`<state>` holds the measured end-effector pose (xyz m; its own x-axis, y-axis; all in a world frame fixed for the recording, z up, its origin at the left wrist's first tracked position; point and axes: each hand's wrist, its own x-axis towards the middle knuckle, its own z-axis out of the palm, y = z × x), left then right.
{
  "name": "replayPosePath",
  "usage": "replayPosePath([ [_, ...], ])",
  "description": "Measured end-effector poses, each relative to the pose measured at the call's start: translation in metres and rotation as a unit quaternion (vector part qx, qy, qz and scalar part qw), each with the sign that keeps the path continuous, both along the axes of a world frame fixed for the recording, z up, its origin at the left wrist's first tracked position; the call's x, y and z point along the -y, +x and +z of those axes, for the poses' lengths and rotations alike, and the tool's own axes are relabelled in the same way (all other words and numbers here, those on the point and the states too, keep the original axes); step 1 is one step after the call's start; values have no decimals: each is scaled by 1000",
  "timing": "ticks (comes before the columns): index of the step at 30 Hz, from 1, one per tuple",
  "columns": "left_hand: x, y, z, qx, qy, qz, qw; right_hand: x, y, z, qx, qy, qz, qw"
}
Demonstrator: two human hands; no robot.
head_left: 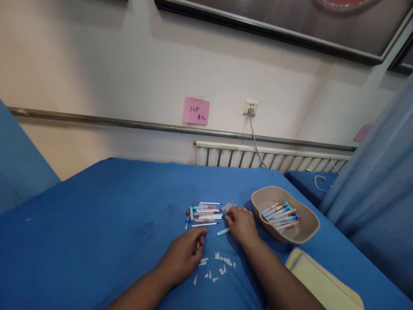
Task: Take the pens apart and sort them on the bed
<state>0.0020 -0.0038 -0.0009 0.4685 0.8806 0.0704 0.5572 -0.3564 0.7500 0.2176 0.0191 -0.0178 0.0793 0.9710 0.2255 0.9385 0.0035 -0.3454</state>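
Note:
My left hand (184, 257) is closed above the blue cloth, fingers curled round a thin piece that I cannot make out. My right hand (242, 224) has its fingers bent down at the right end of a pile of pen parts; its fingertips are partly hidden. White pen refills (210, 217) with dark tips lie in that pile, among printed pen barrels (206, 207) and blue caps (191, 213). Beside the right hand lies a pale blue tube (223, 231). Several small white plastic tips (225, 269) are scattered between my forearms.
At the right stands a beige basin (309, 224) with several pens (281, 216) in it. A folded yellow cloth (322, 280) lies by my right forearm. The blue-covered bed (97, 224) meets a wall with a radiator (232, 156) and metal rail. Blue curtains (377, 193) hang at both sides.

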Motion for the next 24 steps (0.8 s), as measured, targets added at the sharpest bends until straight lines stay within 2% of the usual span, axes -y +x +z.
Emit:
replayPosePath([
  [6,2,1,3,-59,35,-52,996,-12,-7,-4,6,-26,-7,1000],
  [12,1,1,-1,-48,33,-56,997,-13,15,-4,-22,-45,1,999],
  [16,-1,1,-5,-32,30,-54,998,-9,28,2,0,-71,66,995],
  [19,-2,1,-7,-27,30,-49,998,-6,26,6,36,-80,110,990],
  [24,-3,1,-8,-31,36,-53,997,-6,17,3,73,-45,124,989],
])
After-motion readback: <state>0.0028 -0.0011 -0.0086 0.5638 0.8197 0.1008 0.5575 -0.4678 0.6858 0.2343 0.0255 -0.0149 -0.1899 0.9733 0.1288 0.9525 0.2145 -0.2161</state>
